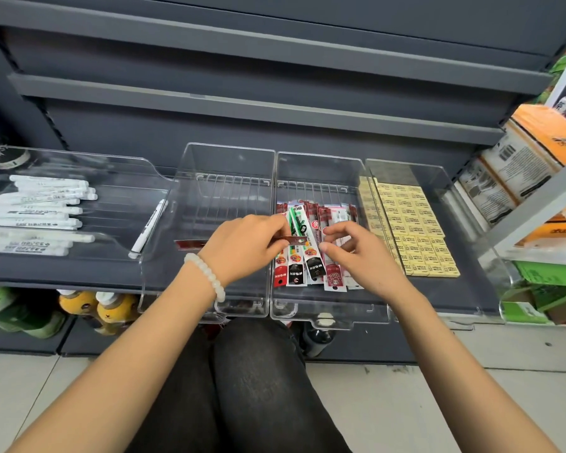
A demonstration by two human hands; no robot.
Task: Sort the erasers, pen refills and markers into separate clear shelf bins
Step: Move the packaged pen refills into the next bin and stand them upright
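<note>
Several clear bins sit side by side on a grey shelf. White markers (36, 204) fill the left bin (138, 171), and one more marker (149, 228) leans against its right wall. Pen refill packs (311, 256) lie in the third bin (321, 158). Yellow erasers (415, 230) are laid in rows in the right bin (438, 178). The second bin (229, 152) holds a dark red pack (190, 244). My left hand (242, 246) pinches a reddish-brown refill pack (296, 240) sideways over the refills. My right hand (356, 253) hovers beside it with curled fingers, touching the packs.
Boxed goods in orange and white (530, 152) stand on the neighbouring rack to the right, with green boxes (543, 299) below. Bottles with yellow and green labels (89, 305) stand under the shelf at left. My knees (242, 387) are just below the bins' front edges.
</note>
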